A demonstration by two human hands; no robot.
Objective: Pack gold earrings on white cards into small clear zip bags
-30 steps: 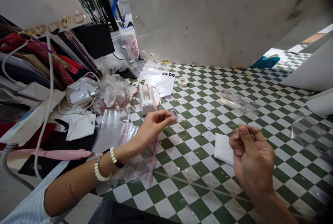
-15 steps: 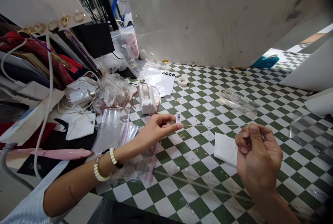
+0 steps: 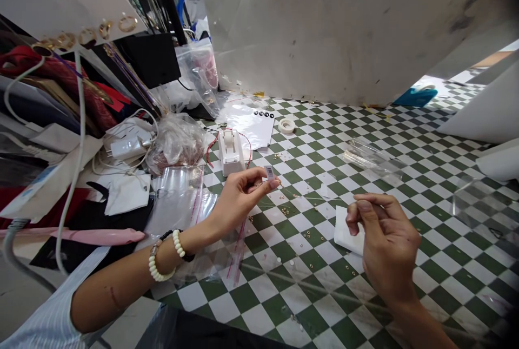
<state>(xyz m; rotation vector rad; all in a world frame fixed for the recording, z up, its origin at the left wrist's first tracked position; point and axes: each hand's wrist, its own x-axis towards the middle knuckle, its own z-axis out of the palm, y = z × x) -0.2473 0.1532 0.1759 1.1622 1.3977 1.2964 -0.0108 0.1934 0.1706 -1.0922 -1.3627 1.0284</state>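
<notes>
My left hand point(image 3: 237, 197) is closed in a pinch on a fine gold chain point(image 3: 278, 180), mostly hidden by the fingers. A small white barcode tag point(image 3: 269, 172) stands up at the same fingertips. From there a thin, pale thread point(image 3: 314, 198) sags slightly across to my right hand point(image 3: 389, 241), whose thumb and index finger are pressed together on its other end. Below the thread, several tiny gold rings point(image 3: 285, 211) lie scattered on the checkered tabletop point(image 3: 279, 300). A folded white tissue point(image 3: 344, 234) rests just left of my right hand, partly behind it.
A white tape dispenser point(image 3: 230, 155) stands behind my left hand, with a tape roll point(image 3: 286, 126) and white sheets point(image 3: 255, 127) beyond. Clear bags point(image 3: 178, 192), a power strip point(image 3: 48, 181) and cables crowd the left. A clear plastic sleeve point(image 3: 371, 157) lies at the back right.
My right hand has moved left and the left hand slightly up and left. The thread, straight before, now hangs a little slack, and the tag has tilted.
</notes>
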